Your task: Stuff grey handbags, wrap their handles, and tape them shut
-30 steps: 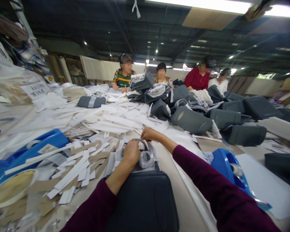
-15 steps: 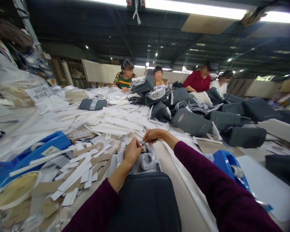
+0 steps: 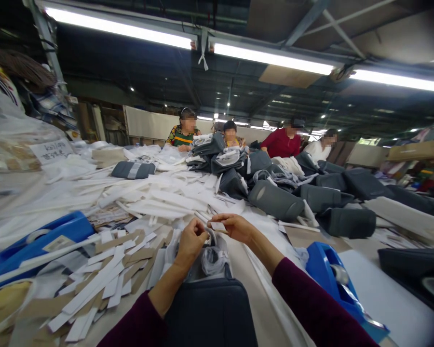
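A dark grey bag [image 3: 210, 313] lies in front of me with its flap towards me. At its far end are a clear plastic bundle [image 3: 214, 261] and a curved grey strap [image 3: 211, 237]. My left hand [image 3: 191, 243] is closed in a pinch beside that strap; what its fingertips hold is hidden. Just to the right, my right hand [image 3: 237, 227] has a small white piece [image 3: 217, 225], like paper or tape, between thumb and fingers.
Cut white and brown card strips [image 3: 119, 270] lie at left by a blue tape dispenser [image 3: 39, 241]. Another blue tape dispenser [image 3: 336, 279] stands at right. White foam sheets [image 3: 159, 197] spread beyond my hands. Dark bags [image 3: 275, 198] are piled ahead, with several people behind them.
My hands were close together at the grey strap; now the right hand is slightly apart, turned more open, showing the small white piece. The view has tilted up.
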Motion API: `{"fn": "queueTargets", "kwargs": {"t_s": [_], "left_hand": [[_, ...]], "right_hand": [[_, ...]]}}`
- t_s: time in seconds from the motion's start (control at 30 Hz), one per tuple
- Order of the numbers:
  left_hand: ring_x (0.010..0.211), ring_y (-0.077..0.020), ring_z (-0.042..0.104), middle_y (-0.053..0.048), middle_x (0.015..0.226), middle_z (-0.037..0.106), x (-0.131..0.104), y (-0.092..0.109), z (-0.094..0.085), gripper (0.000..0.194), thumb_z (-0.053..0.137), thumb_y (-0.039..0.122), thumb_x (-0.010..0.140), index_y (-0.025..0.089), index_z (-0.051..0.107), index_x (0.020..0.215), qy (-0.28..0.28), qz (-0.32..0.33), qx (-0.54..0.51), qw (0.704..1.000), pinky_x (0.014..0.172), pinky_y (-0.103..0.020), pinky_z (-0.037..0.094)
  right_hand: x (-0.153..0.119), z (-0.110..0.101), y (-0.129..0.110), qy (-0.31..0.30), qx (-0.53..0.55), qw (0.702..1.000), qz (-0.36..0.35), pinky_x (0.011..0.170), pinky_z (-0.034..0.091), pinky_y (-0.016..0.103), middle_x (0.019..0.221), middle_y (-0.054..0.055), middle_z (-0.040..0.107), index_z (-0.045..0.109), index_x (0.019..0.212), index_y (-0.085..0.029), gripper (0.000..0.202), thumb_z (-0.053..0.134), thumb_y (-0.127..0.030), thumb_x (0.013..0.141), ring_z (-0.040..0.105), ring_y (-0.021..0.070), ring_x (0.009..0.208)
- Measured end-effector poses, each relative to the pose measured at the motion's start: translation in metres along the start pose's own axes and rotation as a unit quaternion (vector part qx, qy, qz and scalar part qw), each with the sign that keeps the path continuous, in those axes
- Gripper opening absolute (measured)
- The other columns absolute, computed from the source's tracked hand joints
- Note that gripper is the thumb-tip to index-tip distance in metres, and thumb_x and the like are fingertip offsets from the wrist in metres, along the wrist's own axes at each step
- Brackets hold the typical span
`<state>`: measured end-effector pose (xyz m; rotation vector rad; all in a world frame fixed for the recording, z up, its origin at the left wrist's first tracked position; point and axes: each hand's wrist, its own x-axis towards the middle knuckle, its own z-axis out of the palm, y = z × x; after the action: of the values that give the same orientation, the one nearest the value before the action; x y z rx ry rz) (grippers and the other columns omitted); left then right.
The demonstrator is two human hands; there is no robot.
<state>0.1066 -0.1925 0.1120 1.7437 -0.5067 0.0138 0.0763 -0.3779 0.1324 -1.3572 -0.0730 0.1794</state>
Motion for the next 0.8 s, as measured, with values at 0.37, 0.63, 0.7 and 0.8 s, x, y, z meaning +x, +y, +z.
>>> {"fn": "queueTargets", "kwargs": {"t_s": [0.37, 0.63, 0.7, 0.8], "left_hand": [[0.065, -0.0125, 0.063, 0.001, 0.074, 0.067, -0.007, 0.010, 0.002, 0.021, 0.065, 0.020, 0.062, 0.017, 0.051, 0.078, 0.043, -0.059, -0.250, 0.966, 0.069, -0.026, 0.050], [0.066, -0.0133, 0.068, 0.000, 0.082, 0.069, -0.004, 0.008, 0.001, 0.029, 0.065, 0.020, 0.061, 0.018, 0.051, 0.087, 0.081, -0.092, -0.264, 0.957, 0.065, -0.024, 0.048], [0.064, -0.0140, 0.069, 0.000, 0.083, 0.069, -0.004, 0.009, 0.000, 0.033, 0.065, 0.021, 0.061, 0.018, 0.050, 0.090, 0.104, -0.112, -0.264, 0.952, 0.058, -0.021, 0.046], [0.064, -0.0146, 0.069, -0.003, 0.090, 0.069, -0.006, 0.011, -0.001, 0.033, 0.064, 0.023, 0.063, 0.019, 0.050, 0.092, 0.119, -0.129, -0.267, 0.948, 0.050, -0.019, 0.045]], "right_hand": [[0.002, 0.008, 0.018, 0.016, 0.038, 0.999, -0.029, 0.062, 0.050, 0.025, 0.086, 0.008, 0.070, 0.066, 0.091, -0.012, 0.044, 0.086, -0.029, 0.056, 0.066, 0.0172, 0.072], [0.008, 0.017, 0.016, 0.092, -0.159, 0.981, -0.066, 0.044, 0.026, 0.021, 0.062, -0.003, 0.057, 0.059, 0.088, -0.016, 0.037, 0.067, -0.047, 0.070, 0.038, 0.0070, 0.045], [0.011, 0.017, 0.017, 0.095, -0.208, 0.972, -0.060, 0.044, 0.024, 0.022, 0.060, -0.003, 0.054, 0.059, 0.082, -0.016, 0.031, 0.062, -0.045, 0.072, 0.036, 0.0074, 0.046], [0.015, 0.015, 0.021, 0.101, -0.251, 0.961, -0.052, 0.046, 0.025, 0.022, 0.056, -0.004, 0.050, 0.057, 0.072, -0.016, 0.021, 0.059, -0.037, 0.075, 0.037, 0.0084, 0.048]]}}
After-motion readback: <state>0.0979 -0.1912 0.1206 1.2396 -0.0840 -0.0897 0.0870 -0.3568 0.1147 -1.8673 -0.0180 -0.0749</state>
